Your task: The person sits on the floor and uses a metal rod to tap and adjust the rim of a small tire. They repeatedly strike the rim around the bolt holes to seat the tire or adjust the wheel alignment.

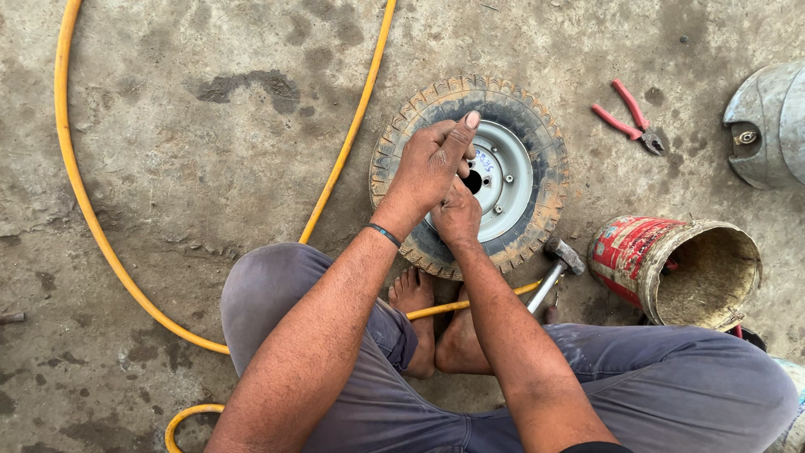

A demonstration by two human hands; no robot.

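A small wheel with a worn black tyre [537,126] and a grey metal rim [507,180] lies flat on the concrete floor in front of my bare feet. Both hands are over the rim's left part. My left hand [432,164] is curled, thumb up, fingers bent toward the hub hole. My right hand [457,216] sits just below it, fingers closed against the rim near the hub. What either hand grips is hidden by the fingers.
A yellow hose [84,210] loops over the floor at the left and runs under my feet. A hammer [558,264] lies by the tyre's lower right. Red-handled pliers [629,117] lie at the upper right, beside a grey metal cylinder [771,126]. A red tin can [671,268] lies on its side at the right.
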